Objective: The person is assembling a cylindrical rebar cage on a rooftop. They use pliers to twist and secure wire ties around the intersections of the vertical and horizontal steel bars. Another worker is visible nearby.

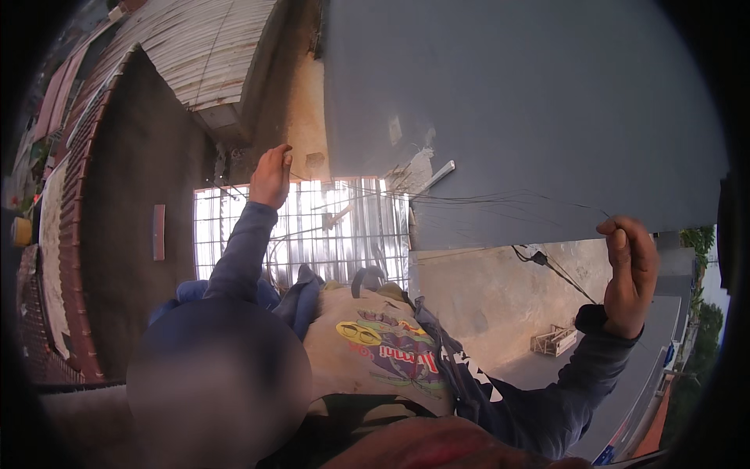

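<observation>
Several thin dark wires (500, 195) stretch loosely across the middle, in front of a grey wall. At the right, my right hand (631, 270) is raised, with thumb and forefinger pinched on one end of them. My left hand (270, 178) reaches forward at the upper left, its fingers pressed together. The wires run toward its fingertips, where their other end is hard to see against the bright background. Below the hands lies a grid of dark bars (312, 234) over shiny corrugated metal sheeting. What looks like a hammer (337, 216) rests on the grid.
The tall grey wall (508, 109) rises ahead and right. A dark wall with a tiled edge (133, 211) stands left, near a corrugated roof (203, 47). A black cable (539, 258) hangs by the wall; a wooden frame (553, 340) sits far below. A blurred patch covers the lower left.
</observation>
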`<state>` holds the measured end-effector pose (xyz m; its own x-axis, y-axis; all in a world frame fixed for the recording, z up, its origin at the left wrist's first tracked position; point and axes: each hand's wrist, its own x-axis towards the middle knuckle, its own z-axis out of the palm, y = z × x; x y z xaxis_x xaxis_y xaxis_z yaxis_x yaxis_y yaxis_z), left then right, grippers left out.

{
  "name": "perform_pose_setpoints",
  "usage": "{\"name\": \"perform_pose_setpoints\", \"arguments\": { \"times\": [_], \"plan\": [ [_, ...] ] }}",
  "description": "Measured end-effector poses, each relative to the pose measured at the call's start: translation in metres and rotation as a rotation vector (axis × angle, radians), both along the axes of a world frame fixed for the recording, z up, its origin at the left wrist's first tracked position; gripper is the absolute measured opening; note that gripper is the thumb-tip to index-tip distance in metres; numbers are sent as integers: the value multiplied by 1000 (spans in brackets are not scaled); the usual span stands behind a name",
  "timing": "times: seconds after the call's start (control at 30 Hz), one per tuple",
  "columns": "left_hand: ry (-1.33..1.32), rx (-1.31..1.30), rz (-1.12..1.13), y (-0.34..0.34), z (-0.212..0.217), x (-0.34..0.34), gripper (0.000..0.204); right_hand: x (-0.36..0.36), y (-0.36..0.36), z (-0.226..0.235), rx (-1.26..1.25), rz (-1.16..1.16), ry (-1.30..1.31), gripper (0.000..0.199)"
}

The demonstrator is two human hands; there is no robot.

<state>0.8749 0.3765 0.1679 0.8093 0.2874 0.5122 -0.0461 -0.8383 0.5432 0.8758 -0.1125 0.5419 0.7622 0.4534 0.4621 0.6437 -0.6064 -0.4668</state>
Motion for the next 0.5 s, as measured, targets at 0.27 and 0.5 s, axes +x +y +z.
{"name": "perform_pose_setpoints", "arguments": {
  "times": [0.27, 0.5],
  "plan": [
    [-53, 64, 298, 76, 3, 17, 31, -13, -20, 0, -636, 425, 455, 10],
    [-293, 284, 273, 88, 101, 24, 27, -2, -46, -1, -116, -265, -168, 9]
  ]
}}
